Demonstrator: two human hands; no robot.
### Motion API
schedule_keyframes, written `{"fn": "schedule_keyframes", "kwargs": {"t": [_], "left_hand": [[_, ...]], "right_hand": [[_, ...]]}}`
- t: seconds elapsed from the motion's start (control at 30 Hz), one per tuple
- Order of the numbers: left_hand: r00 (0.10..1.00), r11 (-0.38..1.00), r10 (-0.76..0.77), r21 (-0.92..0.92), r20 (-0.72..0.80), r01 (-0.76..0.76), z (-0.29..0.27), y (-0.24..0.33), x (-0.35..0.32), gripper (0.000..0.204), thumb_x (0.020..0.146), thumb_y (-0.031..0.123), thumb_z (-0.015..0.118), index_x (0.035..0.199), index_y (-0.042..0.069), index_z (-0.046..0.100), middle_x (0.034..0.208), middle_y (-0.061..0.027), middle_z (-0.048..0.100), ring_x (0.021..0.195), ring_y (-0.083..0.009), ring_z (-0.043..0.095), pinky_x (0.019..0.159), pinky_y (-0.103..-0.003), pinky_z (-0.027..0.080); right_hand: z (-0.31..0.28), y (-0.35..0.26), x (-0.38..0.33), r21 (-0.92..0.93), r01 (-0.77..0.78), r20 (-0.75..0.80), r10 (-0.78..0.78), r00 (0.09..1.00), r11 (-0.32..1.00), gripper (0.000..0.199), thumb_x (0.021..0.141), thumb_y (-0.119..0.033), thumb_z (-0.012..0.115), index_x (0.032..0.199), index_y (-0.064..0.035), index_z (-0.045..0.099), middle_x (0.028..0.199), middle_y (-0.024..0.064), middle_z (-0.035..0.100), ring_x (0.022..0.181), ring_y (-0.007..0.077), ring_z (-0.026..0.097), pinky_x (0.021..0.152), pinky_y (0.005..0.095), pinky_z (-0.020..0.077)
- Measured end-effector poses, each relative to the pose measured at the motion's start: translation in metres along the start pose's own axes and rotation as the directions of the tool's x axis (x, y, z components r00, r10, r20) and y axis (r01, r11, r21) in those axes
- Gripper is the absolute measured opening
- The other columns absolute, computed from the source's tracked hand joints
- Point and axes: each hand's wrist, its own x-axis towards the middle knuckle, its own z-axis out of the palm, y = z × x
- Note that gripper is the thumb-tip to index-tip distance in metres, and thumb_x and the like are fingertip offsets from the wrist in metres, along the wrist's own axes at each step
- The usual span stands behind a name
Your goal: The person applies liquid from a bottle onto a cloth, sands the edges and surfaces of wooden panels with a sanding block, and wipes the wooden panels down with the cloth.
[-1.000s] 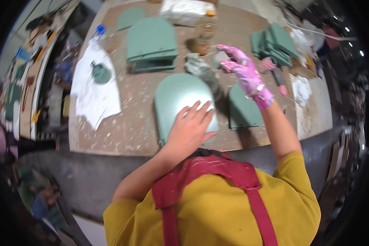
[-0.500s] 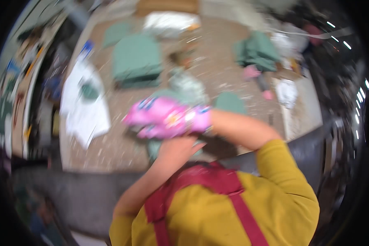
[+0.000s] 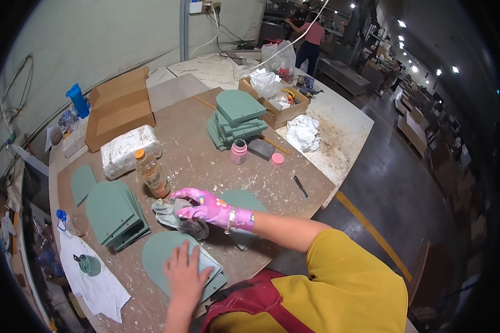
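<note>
My left hand (image 3: 184,272), bare, lies flat with spread fingers on a green round-topped panel (image 3: 160,252) near the table's front edge. A second green piece with pale lines and small holes shows under that hand. My right hand (image 3: 205,208) wears a pink flowered glove and a wrist band. Its fingers curl round a crumpled grey-green cloth (image 3: 175,221) just beyond the panel. Partly behind my right wrist lies another green panel (image 3: 243,202). A bottle with an orange cap (image 3: 153,175) stands just past the cloth.
Stacks of green panels stand at left (image 3: 114,213) and far (image 3: 239,114). Near the far stack are a pink jar (image 3: 239,152), its pink lid (image 3: 277,159) and a dark grey block (image 3: 261,149). A green pot (image 3: 89,265) sits on white cloth (image 3: 83,288). An open carton (image 3: 119,108) lies behind.
My view has swung up and to the right. My hands, close together before, are now apart: the left rests flat on the panel, the gloved right is at the cloth.
</note>
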Motion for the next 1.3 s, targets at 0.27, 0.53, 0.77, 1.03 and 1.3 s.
{"fn": "schedule_keyframes", "kwargs": {"t": [0.27, 0.53, 0.77, 1.03, 1.3], "left_hand": [[0.941, 0.95, -0.309, -0.01, -0.139, 0.311, -0.009, -0.076, 0.021, 0.049, 0.087, 0.032, 0.059, 0.128, 0.006, 0.051, 0.132, -0.0171, 0.049, 0.122, -0.0364, 0.045, 0.1, -0.047, 0.036], [0.925, 0.94, -0.338, -0.105, -0.172, 0.324, -0.008, -0.077, 0.041, 0.03, 0.095, 0.027, 0.047, 0.113, 0.005, 0.055, 0.106, -0.0168, 0.058, 0.1, -0.0359, 0.056, 0.084, -0.043, 0.046], [0.936, 0.943, -0.32, -0.14, -0.149, 0.301, -0.006, -0.083, 0.031, 0.029, 0.096, 0.027, 0.044, 0.115, 0.006, 0.054, 0.104, -0.0155, 0.057, 0.098, -0.0361, 0.056, 0.082, -0.043, 0.045], [0.95, 0.951, -0.297, -0.125, -0.1, 0.284, -0.013, -0.079, 0.033, 0.029, 0.096, 0.025, 0.045, 0.114, 0.005, 0.054, 0.105, -0.016, 0.057, 0.098, -0.0365, 0.056, 0.081, -0.044, 0.046], [0.931, 0.924, -0.362, -0.155, -0.055, 0.35, -0.01, -0.079, 0.034, 0.031, 0.095, 0.025, 0.045, 0.117, 0.006, 0.054, 0.113, -0.0164, 0.057, 0.103, -0.0364, 0.055, 0.087, -0.045, 0.045]], "right_hand": [[0.002, -0.014, -0.025, 0.203, -0.222, -0.077, 0.241, 0.967, 0.954, 0.046, 0.084, -0.018, 0.058, 0.127, -0.0033, 0.052, 0.104, 0.0026, 0.061, 0.086, 0.0096, 0.056, 0.068, 0.0236, 0.0475], [-0.008, -0.03, -0.043, -0.081, -0.275, -0.211, 0.253, 0.944, 0.958, 0.04, 0.087, -0.017, 0.059, 0.126, -0.0067, 0.055, 0.111, 0.0027, 0.062, 0.095, 0.0102, 0.058, 0.077, 0.0238, 0.0474], [0.028, -0.013, -0.047, -0.441, 0.069, 0.057, -0.048, 0.997, 0.895, 0.041, 0.09, -0.018, 0.058, 0.128, -0.0035, 0.052, 0.122, 0.014, 0.057, 0.113, 0.0247, 0.056, 0.096, 0.0329, 0.0422], [0.037, 0.013, 0.007, -0.667, 0.14, 0.085, -0.112, 0.99, 0.732, 0.041, 0.091, -0.025, 0.057, 0.127, -0.0046, 0.053, 0.125, 0.0137, 0.058, 0.117, 0.0246, 0.055, 0.101, 0.0336, 0.0398], [0.048, 0.016, 0.006, -0.613, 0.224, 0.088, -0.216, 0.972, 0.758, 0.036, 0.09, -0.02, 0.052, 0.123, -0.0062, 0.053, 0.119, 0.0203, 0.058, 0.107, 0.0394, 0.056, 0.092, 0.0441, 0.0462]]}}
